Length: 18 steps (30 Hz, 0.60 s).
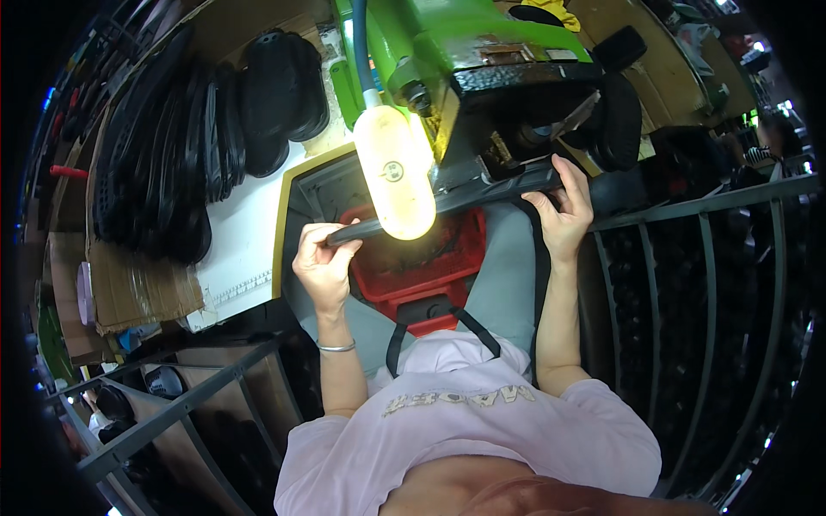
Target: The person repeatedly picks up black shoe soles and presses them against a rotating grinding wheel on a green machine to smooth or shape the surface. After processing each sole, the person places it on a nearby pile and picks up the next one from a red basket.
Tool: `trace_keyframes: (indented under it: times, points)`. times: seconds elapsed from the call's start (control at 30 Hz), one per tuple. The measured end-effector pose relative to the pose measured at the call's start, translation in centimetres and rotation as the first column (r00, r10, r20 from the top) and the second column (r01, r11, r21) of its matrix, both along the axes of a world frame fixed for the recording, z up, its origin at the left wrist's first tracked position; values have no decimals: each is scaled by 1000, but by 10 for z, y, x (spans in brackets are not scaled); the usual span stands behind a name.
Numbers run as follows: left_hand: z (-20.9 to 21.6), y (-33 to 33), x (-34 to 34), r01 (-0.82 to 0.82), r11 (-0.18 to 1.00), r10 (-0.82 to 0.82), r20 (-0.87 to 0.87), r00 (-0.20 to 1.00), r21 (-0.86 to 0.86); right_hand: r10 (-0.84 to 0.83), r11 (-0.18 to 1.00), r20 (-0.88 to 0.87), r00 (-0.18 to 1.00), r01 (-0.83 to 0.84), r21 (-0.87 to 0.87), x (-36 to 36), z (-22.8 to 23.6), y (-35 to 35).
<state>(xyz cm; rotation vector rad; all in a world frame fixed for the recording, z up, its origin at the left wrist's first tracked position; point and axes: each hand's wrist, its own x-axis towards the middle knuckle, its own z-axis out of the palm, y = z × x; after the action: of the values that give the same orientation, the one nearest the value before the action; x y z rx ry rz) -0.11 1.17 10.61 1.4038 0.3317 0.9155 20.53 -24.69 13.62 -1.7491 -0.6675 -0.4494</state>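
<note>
A long black shoe sole (pixel 490 191), seen edge-on, stretches between my two hands just below the head of a green machine (pixel 490 30). My left hand (pixel 320 265) pinches its left end between thumb and fingers. At the other end, my right hand (pixel 566 215) grips the sole close to the machine's working part (pixel 533 133). A glowing oval lamp (pixel 396 176) hangs in front of the sole and hides part of its middle. Shadow around the machine's working part hides whether the sole touches it.
Many black soles (pixel 155 155) stand packed at the left beside a white tabletop (pixel 237 245) and cardboard (pixel 146 297). Below the sole, a red bin (pixel 469 249) sits between my knees. Metal racks flank me at the right (pixel 710 284) and left (pixel 172 408).
</note>
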Motion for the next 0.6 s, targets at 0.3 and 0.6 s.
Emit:
trace_keyframes:
  times: [0.3, 0.6]
  points:
    - [3, 10, -10, 101, 990, -108, 66, 992, 103, 65, 995, -7, 998, -64, 72, -9, -13, 7]
    - [4, -78, 84, -89, 884, 158, -114, 981, 458, -3, 976, -180, 984, 42, 212, 72, -43, -85]
